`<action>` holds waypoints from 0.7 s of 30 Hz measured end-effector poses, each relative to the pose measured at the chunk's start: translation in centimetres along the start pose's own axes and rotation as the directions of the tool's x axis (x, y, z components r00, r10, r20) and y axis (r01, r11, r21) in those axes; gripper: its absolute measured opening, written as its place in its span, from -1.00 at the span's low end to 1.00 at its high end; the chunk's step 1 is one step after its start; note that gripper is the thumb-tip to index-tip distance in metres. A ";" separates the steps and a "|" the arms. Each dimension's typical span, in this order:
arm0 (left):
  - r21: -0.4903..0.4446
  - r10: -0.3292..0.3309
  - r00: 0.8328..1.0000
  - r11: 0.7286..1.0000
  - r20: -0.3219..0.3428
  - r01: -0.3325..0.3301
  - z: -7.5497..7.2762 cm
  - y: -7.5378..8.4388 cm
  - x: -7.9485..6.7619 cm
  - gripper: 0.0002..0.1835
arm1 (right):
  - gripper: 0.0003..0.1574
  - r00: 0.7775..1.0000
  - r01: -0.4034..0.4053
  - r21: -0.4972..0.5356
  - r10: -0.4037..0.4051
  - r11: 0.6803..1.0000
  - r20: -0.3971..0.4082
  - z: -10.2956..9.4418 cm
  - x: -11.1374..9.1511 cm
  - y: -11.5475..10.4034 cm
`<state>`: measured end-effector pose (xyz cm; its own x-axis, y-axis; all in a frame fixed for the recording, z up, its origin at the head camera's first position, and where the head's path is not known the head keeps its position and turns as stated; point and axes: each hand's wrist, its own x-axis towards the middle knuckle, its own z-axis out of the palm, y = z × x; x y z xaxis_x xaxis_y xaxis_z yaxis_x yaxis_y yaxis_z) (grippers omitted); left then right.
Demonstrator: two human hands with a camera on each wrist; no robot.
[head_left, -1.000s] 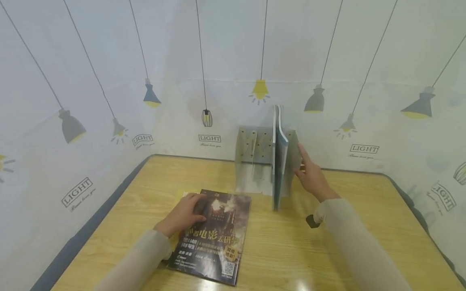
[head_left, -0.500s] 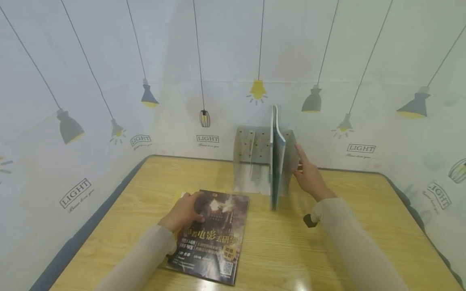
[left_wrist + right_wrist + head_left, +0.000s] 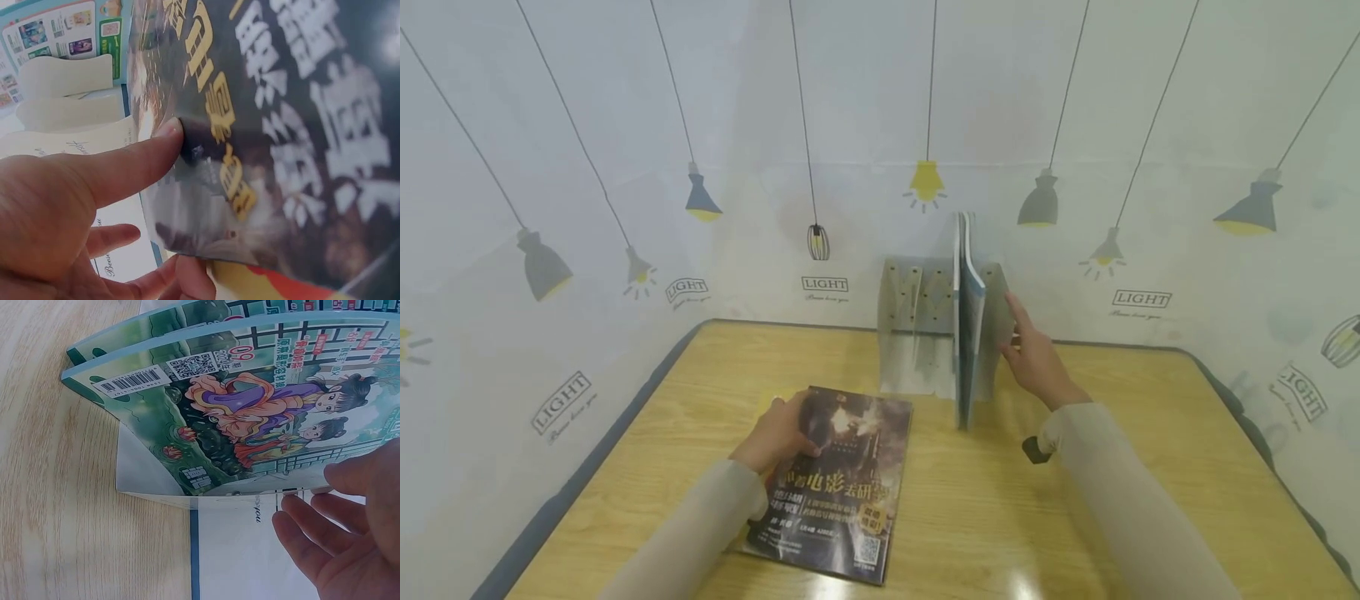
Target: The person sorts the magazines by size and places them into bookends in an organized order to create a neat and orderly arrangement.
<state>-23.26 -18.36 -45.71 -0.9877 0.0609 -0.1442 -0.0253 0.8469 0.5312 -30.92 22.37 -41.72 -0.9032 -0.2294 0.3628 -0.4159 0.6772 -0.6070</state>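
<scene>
My left hand (image 3: 778, 435) grips the left edge of a dark glossy magazine (image 3: 850, 467); in the left wrist view the thumb lies on its cover and fingertips are under its edge. Below it a yellow and red cover (image 3: 275, 281) peeks out. At the back, a grey bookend rack (image 3: 917, 379) holds upright blue-green magazines (image 3: 967, 333) toward its right side. My right hand (image 3: 1037, 362) pinches the rack's right end panel, thumb on the inner side and fingers outside. The front magazine (image 3: 250, 412) there shows illustrated figures and a barcode.
The wooden table (image 3: 970, 517) carries everything, with a lamp-printed white sheet (image 3: 737, 217) rising along its back and sides. The rack stands close to the back edge. Its left slots, split by thin dividers (image 3: 916, 308), show no magazines.
My left fingers have slid slightly back to the dark magazine's left edge. The right hand stays at the rack panel; the head view shifts a little.
</scene>
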 end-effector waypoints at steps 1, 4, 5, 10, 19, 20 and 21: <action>-0.003 0.003 1.000 1.000 0.001 -0.003 0.0 0.0 0.0 0.13 | 0.04 1.000 -0.002 0.002 0.002 1.000 0.000 0.0 0.0 0.0; -0.019 0.012 1.000 1.000 0.009 -0.012 -0.1 0.0 0.0 0.14 | 0.04 1.000 -0.005 0.007 0.005 1.000 0.005 0.0 0.0 0.0; -0.025 0.013 1.000 1.000 0.015 -0.013 -0.2 0.0 0.0 0.14 | 0.04 1.000 -0.006 0.008 0.006 1.000 0.006 0.0 0.0 0.0; -0.041 0.007 0.998 0.999 0.058 -0.005 -0.3 -0.1 0.1 0.16 | 0.04 1.000 -0.021 0.014 0.021 1.000 0.015 0.0 0.1 0.1; -0.143 0.065 0.992 0.988 0.107 -0.050 -0.9 -1.1 0.6 0.04 | 0.10 0.999 -0.045 0.034 0.044 0.998 0.032 0.0 0.1 0.3; -0.156 0.073 0.991 0.986 0.114 -0.055 -1.0 -1.2 0.6 0.03 | 0.10 0.999 -0.044 0.033 0.043 0.998 0.032 0.0 0.1 0.3; -0.166 0.080 0.990 0.984 0.120 -0.059 -1.2 -1.3 0.6 0.02 | 0.11 0.999 -0.042 0.033 0.041 0.999 0.032 0.0 0.1 0.3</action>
<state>-24.04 -20.04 -45.49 -0.9610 0.1908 -0.2002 0.0077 0.7422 0.6701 -31.14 22.57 -41.92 -0.9225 -0.2234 0.3148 -0.3806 0.6627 -0.6449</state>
